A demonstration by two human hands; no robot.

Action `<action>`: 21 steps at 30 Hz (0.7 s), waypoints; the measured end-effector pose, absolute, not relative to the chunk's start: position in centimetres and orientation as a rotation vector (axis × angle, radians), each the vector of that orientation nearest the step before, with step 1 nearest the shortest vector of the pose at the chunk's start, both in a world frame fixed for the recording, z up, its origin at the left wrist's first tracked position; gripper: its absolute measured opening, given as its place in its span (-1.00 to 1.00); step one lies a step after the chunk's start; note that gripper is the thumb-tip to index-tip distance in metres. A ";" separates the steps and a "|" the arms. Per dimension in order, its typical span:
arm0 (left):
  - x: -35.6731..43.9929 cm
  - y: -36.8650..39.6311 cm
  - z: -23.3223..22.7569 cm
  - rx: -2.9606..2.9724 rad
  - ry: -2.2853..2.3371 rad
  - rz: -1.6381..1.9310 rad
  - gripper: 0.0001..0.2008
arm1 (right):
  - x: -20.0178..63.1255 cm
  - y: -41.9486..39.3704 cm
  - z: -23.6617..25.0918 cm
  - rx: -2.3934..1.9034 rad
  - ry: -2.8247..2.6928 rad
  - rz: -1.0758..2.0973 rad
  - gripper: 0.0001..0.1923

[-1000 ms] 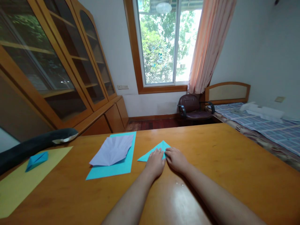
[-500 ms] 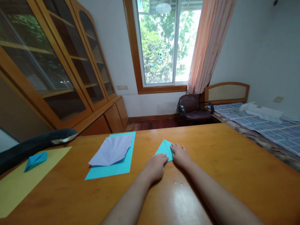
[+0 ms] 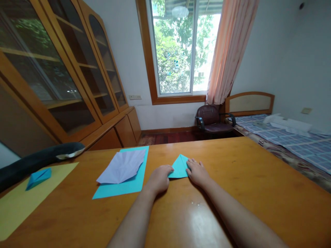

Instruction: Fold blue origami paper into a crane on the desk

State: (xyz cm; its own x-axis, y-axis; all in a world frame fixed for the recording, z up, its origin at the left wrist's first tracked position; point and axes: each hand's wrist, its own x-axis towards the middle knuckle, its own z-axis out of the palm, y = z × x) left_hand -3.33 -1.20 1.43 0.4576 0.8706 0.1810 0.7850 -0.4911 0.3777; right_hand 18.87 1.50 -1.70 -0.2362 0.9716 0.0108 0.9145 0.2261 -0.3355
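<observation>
Head view. The left hand [image 3: 159, 178] lies knuckles up on the wooden table [image 3: 232, 179], its fingers [image 3: 168, 168] curled in narrow and close together; their tips press on the left corner of a folded teal paper triangle [image 3: 178, 167]. Whether anything is pinched under them cannot be told. The right hand [image 3: 198, 172] lies flat, fingers [image 3: 191, 162] stretched and only slightly spread, the tips resting on the triangle's right edge. It grips nothing; it only presses down.

The triangle lies flat on the table between the two sets of fingertips, touching both, with its point directed away from the person, beyond the fingertips. Its near edge runs from the left fingertips across to the base of the right fingers.

Out to the left of the left fingers, apart from them, a flat teal sheet [image 3: 129, 186] lies with a creased white paper [image 3: 121, 167] on top of it. Well beyond that, further left, a yellow sheet [image 3: 18, 206] carries a small folded blue paper shape [image 3: 38, 177], and a dark padded object [image 3: 33, 160] lies behind it at the table's edge.

Far past the fingertips stand a dark armchair [image 3: 213, 120] under the window [image 3: 181, 48] and a bed [image 3: 292, 137] to the right.
</observation>
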 end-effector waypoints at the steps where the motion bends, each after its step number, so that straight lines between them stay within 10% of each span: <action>1: -3.6 -1.0 1.4 2.448 1.438 0.558 -0.49 | 18.9 1.5 -1.7 -1.784 -2.278 0.382 -0.48; 21: -4.9 0.2 0.5 2.191 1.066 0.757 -0.81 | 18.9 0.7 -1.1 -1.531 -2.428 0.497 -0.49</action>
